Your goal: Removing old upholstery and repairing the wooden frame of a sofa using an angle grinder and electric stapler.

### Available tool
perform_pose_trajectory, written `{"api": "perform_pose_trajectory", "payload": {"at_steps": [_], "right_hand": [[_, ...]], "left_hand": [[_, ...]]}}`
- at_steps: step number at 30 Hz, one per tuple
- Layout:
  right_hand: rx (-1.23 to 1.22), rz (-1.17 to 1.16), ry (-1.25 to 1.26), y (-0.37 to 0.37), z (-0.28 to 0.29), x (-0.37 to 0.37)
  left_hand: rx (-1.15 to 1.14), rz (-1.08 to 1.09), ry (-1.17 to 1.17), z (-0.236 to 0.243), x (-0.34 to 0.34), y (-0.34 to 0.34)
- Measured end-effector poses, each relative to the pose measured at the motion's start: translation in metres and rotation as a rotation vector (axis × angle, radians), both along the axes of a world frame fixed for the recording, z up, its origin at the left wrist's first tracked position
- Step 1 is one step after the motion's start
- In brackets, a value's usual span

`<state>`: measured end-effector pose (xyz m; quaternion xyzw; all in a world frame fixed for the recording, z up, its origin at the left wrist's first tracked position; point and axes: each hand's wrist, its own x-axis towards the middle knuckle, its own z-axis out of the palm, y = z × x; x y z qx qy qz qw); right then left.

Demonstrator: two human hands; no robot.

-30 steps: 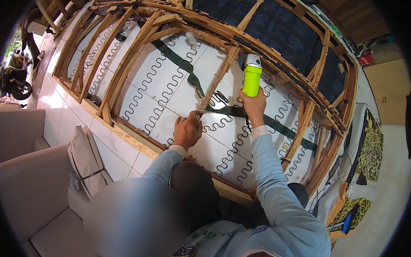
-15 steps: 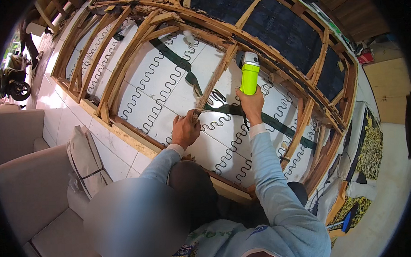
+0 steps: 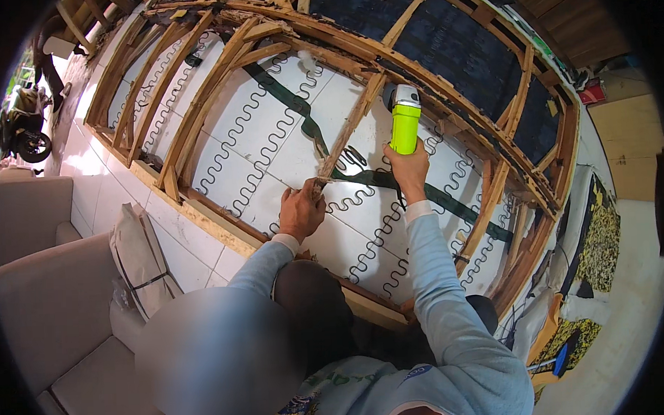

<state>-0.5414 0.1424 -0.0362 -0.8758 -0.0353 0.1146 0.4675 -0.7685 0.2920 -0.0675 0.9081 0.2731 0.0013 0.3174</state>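
Note:
My right hand point(image 3: 410, 171) is wrapped round the lower end of a bright yellow-green angle grinder point(image 3: 404, 128). Its silver head points away from me, over the far rail; the disc is mostly hidden. To the left, my left hand point(image 3: 301, 211) grips the near end of a wooden crosspiece point(image 3: 351, 126) with fingers curled over it. Both hands are above a stripped wooden sofa frame point(image 3: 223, 227). Wavy steel springs point(image 3: 377, 244) run across it, and a dark green webbing strap point(image 3: 367, 178) passes between my hands. A small black coil point(image 3: 355, 155) is beside the crosspiece.
Dark blue fabric point(image 3: 451, 50) backs the frame's far section. A grey-beige sofa point(image 3: 37, 240) stands at left, with a tied beige bundle point(image 3: 143, 258) against it. Foam scraps point(image 3: 600, 249) and a blue-handled tool point(image 3: 564, 357) lie at right. My knee point(image 3: 313, 299) is against the near rail.
Almost nothing differs. The grinder and both hands stay in the same place over the frame; the view has shifted very slightly.

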Motion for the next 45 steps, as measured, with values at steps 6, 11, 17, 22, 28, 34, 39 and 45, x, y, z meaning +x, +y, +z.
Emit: {"api": "perform_pose_trajectory", "payload": {"at_steps": [6,11,17,22,28,34,39,45], "right_hand": [[-0.026,-0.007,0.008,0.002,-0.001,0.000],[-0.019,-0.005,-0.035,0.001,-0.007,0.000],[-0.002,0.005,-0.019,0.001,-0.005,0.001],[-0.016,0.011,-0.025,0.000,-0.002,0.000],[-0.013,0.058,-0.073,-0.009,-0.007,0.009],[-0.016,0.085,-0.042,-0.011,0.002,0.011],[-0.039,0.139,-0.049,-0.019,-0.002,0.018],[-0.064,0.177,-0.104,-0.027,-0.012,0.029]], "left_hand": [[0.004,-0.009,-0.028,0.005,0.000,-0.001],[0.010,0.014,-0.023,0.002,0.000,-0.001],[-0.005,0.011,0.018,0.007,0.002,-0.001],[0.000,0.003,0.022,0.008,0.001,-0.001],[-0.011,0.004,-0.003,0.003,0.001,0.000],[-0.017,0.008,-0.008,0.003,0.001,0.000],[-0.024,0.012,-0.009,0.005,0.000,0.000],[-0.046,0.014,-0.007,0.005,0.004,-0.001]]}}
